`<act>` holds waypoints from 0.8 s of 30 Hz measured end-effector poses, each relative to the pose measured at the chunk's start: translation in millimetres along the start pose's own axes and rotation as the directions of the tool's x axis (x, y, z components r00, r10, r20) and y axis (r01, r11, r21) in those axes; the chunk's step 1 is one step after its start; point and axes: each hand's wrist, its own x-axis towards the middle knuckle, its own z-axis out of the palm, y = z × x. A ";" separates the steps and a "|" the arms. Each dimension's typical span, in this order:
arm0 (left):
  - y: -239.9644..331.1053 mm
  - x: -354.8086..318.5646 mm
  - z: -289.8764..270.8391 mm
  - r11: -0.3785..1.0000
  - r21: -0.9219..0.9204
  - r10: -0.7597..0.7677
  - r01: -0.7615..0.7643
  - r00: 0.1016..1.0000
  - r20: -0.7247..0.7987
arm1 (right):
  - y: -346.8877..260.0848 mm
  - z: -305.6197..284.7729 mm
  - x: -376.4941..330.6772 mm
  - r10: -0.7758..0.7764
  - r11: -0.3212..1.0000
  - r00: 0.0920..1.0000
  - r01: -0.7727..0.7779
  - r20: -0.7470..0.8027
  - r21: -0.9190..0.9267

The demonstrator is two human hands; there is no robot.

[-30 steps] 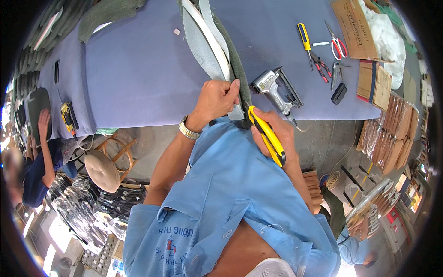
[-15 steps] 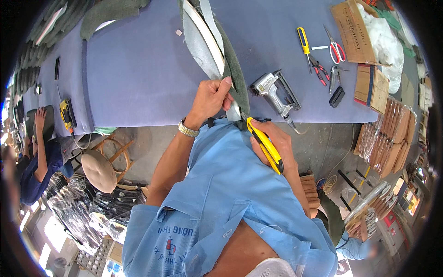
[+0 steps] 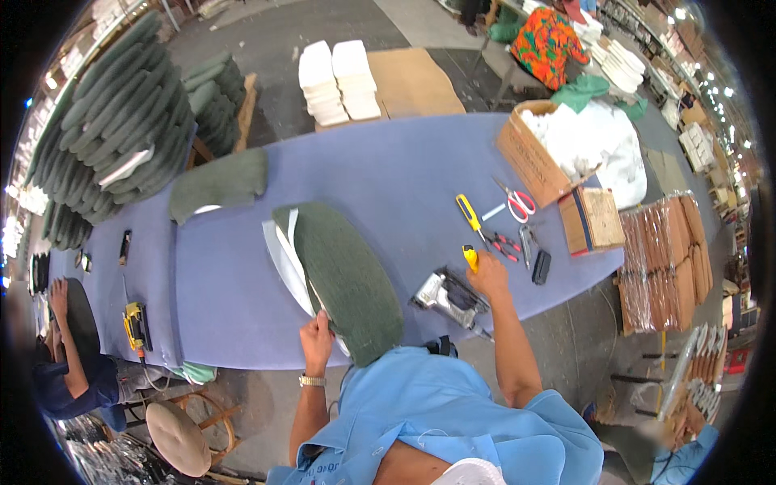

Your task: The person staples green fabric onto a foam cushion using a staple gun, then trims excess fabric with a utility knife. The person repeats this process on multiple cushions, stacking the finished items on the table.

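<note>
A dark green padded panel (image 3: 343,279) lies on the blue-covered table at my front, its near end against my shirt. Along its left edge runs a loose white and pale grey strip (image 3: 284,259). My left hand (image 3: 316,337) is closed on this edge near the lower left of the panel, thumb on top. Away to the right, my right hand (image 3: 488,275) grips a yellow utility knife (image 3: 470,258), which points up and away from me. A silver staple gun (image 3: 449,297) lies just left of that hand.
Beyond my right hand lie a yellow screwdriver (image 3: 469,213), scissors (image 3: 519,204), pliers (image 3: 503,244) and a black block (image 3: 541,267). Cardboard boxes (image 3: 525,162) stand at the right edge. Another green panel (image 3: 220,184) lies far left. A co-worker's arm (image 3: 73,331) is at the left.
My right hand has carried the knife away from the panel toward the tools on the right. The panel has turned, showing its green face. My view has lifted to take in the far table.
</note>
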 end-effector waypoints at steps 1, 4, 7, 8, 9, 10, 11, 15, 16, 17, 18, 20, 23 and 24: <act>-15.6 0.8 -1.7 1.000 -0.026 0.005 -0.005 1.000 -0.013 | -7.6 -6.6 8.6 -0.112 0.991 0.986 0.119 -0.123 0.052; -45.6 -6.0 -7.9 0.999 0.025 0.022 -0.020 0.997 -0.069 | -56.1 -89.0 -13.8 -0.320 0.797 0.865 0.466 -0.386 0.384; -64.2 -12.1 -11.0 0.976 0.216 0.048 -0.016 0.988 -0.144 | -148.2 -222.9 -112.9 -0.375 0.309 0.708 0.705 -0.599 0.639; -70.0 -11.6 -8.9 0.977 0.215 0.043 -0.009 0.987 -0.157 | -154.9 -246.7 -140.0 -0.506 0.152 0.431 0.897 -0.747 0.415; -73.0 -12.3 -1.6 0.978 0.210 0.039 -0.007 0.988 -0.147 | -158.7 -264.5 -171.0 -0.555 0.057 0.368 0.912 -0.746 0.407; -69.5 -14.0 0.5 0.973 0.230 0.020 0.008 0.993 -0.118 | -163.2 -277.4 -198.3 -0.600 -0.053 0.301 0.909 -0.741 0.413; -57.9 -16.8 -7.9 0.963 0.269 0.011 0.022 0.992 -0.124 | -169.9 -281.4 -201.1 -0.575 -0.338 0.175 0.839 -0.799 0.427; -61.3 -14.7 -3.4 0.952 0.304 0.050 -0.025 0.996 -0.074 | -201.7 -296.7 -220.4 -0.454 -0.726 -0.080 0.611 -0.888 0.316; -53.6 -20.9 1.0 0.943 0.331 0.064 -0.038 0.995 -0.070 | -199.1 -292.7 -219.1 -0.435 -0.742 -0.099 0.602 -0.895 0.294; -48.7 -23.8 8.8 0.956 0.292 0.060 -0.038 0.996 -0.067 | -196.0 -290.2 -216.8 -0.419 -0.759 -0.126 0.593 -0.899 0.271; -44.3 -26.0 17.4 0.967 0.253 0.055 -0.037 0.996 -0.065 | -191.2 -282.3 -208.6 -0.395 -0.790 -0.167 0.563 -0.903 0.241; -43.8 -42.5 11.6 0.971 0.239 0.044 -0.018 0.994 -0.103 | -199.2 -279.1 -212.3 -0.355 -0.875 -0.098 0.384 -0.930 0.294; -46.9 -60.5 8.4 0.976 0.219 0.049 -0.005 0.979 -0.196 | -231.0 -283.9 -240.2 -0.340 -0.934 0.083 0.083 -0.937 0.346; -55.8 -68.2 11.3 0.984 0.180 0.035 0.007 0.972 -0.231 | -229.4 -271.8 -244.5 -0.289 -0.951 0.091 0.090 -0.953 0.297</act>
